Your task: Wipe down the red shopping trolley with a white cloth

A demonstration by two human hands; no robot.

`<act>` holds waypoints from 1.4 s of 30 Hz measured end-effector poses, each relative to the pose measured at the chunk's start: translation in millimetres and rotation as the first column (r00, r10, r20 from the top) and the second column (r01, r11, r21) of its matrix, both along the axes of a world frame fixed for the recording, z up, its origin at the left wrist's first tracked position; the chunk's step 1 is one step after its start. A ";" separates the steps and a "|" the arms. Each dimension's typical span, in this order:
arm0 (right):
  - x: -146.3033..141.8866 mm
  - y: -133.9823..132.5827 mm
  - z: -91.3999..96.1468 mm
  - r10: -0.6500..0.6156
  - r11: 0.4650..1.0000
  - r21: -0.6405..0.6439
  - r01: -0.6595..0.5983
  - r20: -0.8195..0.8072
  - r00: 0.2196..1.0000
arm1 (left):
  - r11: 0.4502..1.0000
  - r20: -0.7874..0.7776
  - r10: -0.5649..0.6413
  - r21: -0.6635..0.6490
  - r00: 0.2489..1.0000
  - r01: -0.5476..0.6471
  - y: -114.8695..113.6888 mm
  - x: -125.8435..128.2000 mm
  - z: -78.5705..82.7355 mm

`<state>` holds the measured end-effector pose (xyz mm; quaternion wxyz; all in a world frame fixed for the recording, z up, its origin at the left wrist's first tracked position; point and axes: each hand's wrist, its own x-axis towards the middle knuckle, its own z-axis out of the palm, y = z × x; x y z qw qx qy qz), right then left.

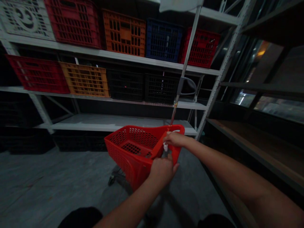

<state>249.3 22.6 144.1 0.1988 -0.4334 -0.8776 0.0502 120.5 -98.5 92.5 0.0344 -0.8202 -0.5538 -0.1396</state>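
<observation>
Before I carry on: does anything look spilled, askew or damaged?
Nothing stands out: the cart shows no break, the crates sit in rows on the shelves, and I see no spill. Dim light could hide small damage.

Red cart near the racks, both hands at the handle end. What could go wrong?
The tall pole might strike the white rack if the red cart swings. Its caster could roll unexpectedly. The right forearm may scrape the wooden shelf beside it.
</observation>
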 end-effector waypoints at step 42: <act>35.1 -35.5 -44.7 -0.198 0.947 0.208 0.244 -0.221 0.955 | 0.994 -0.022 -0.110 -0.013 0.994 0.109 -8.8 -60.6 4.7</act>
